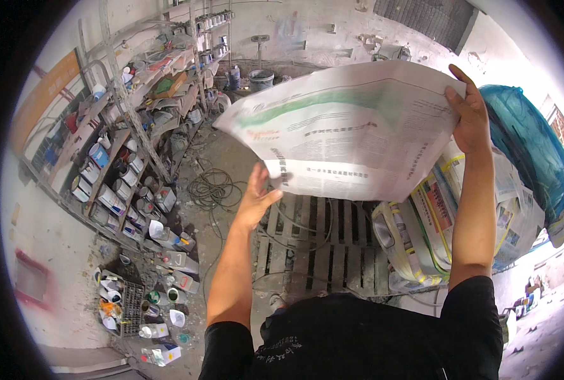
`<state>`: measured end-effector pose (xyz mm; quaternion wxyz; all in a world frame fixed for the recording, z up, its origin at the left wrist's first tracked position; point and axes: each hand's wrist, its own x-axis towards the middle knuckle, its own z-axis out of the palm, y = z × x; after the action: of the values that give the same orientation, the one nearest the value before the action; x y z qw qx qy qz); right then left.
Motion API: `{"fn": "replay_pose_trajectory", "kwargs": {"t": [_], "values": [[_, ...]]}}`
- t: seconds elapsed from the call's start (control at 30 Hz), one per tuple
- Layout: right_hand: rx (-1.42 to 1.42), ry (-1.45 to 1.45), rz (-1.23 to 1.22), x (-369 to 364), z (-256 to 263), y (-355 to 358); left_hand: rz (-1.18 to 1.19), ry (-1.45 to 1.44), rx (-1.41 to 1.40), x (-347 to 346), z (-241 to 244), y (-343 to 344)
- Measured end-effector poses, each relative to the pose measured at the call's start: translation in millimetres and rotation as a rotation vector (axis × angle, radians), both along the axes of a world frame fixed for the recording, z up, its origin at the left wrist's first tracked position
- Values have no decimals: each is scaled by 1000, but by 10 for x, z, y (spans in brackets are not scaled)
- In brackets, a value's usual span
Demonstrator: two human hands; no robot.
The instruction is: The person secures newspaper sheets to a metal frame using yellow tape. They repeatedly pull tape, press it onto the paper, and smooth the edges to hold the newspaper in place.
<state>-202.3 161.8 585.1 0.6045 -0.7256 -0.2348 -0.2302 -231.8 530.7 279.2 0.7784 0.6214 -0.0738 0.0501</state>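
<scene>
A wide sheet of newspaper [348,137] with a green band hangs spread in the air before me. Its upper right corner is pinched between the thumb and fingers of my right hand [469,114]. My left hand [257,197] is at the sheet's lower left corner, fingers apart and thumb out; whether it touches the paper is not certain. Below and right of the sheet stands a bulky object wrapped in newspaper and yellow tape [434,218], its exact kind unclear. Teal plastic sheeting [524,142] lies bunched beyond my right forearm.
Slatted wooden pallets [324,247] cover the floor ahead. A coiled hose or cable [210,189] lies left of them. Shelves with paint cans [120,187] line the left wall, near a plastic crate [132,304] and loose containers. A bucket [261,80] stands at the back.
</scene>
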Motion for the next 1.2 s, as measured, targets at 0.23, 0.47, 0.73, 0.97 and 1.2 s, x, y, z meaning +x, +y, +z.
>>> {"fn": "replay_pose_trajectory", "kwargs": {"t": [0.23,0.47,0.73,0.97,1.2], "values": [[213,79,-57,-34,101,-633,-190,236,-46,21,62,-520],[322,189,-194,-65,-434,-1730,-179,257,-190,-228,10,-1062],[319,450,78,-711,-2115,-2223,269,192,304,-892,-87,-436],[-58,1029,224,-766,-3670,-1504,569,218,867,-1858,309,153],[-238,994,582,418,-4781,-1113,929,215,779,-2113,462,-435]]}}
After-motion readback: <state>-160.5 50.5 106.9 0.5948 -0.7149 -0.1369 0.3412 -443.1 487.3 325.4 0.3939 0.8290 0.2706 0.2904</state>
